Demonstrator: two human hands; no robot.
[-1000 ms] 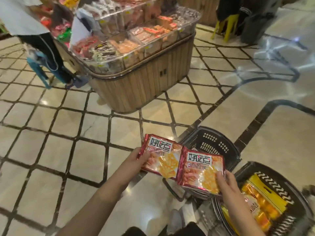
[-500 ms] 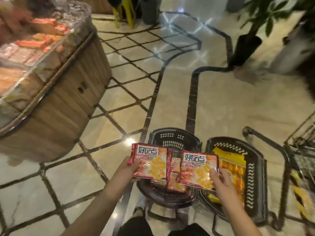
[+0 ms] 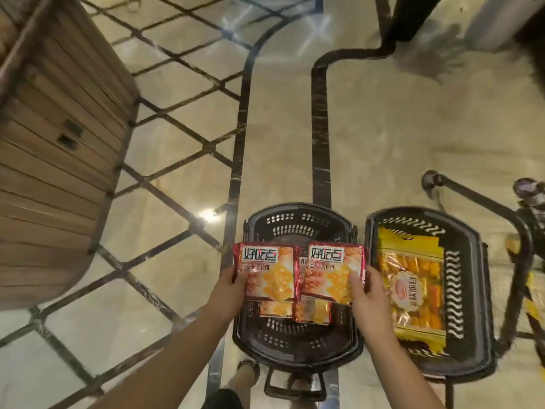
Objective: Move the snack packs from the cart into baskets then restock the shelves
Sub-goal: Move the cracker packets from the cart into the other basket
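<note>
My left hand (image 3: 231, 286) grips one red snack pack (image 3: 267, 271) by its left edge. My right hand (image 3: 367, 293) grips a second red snack pack (image 3: 331, 274) by its right edge. Both packs are held side by side, flat, above a black basket (image 3: 298, 219) on the floor. More red packs (image 3: 312, 312) lie in that basket under the held ones. A second black basket (image 3: 469, 290) to the right holds yellow snack packs (image 3: 413, 290).
A wooden display stand (image 3: 56, 160) curves along the left. The cart's dark handle bar (image 3: 483, 202) and frame stand at the right edge. My foot (image 3: 244, 376) shows just behind the left basket. Tiled floor stretches ahead.
The view has swung right and tilted down. Both hands have carried the two red packs from beside the basket to directly above it, now level and side by side.
</note>
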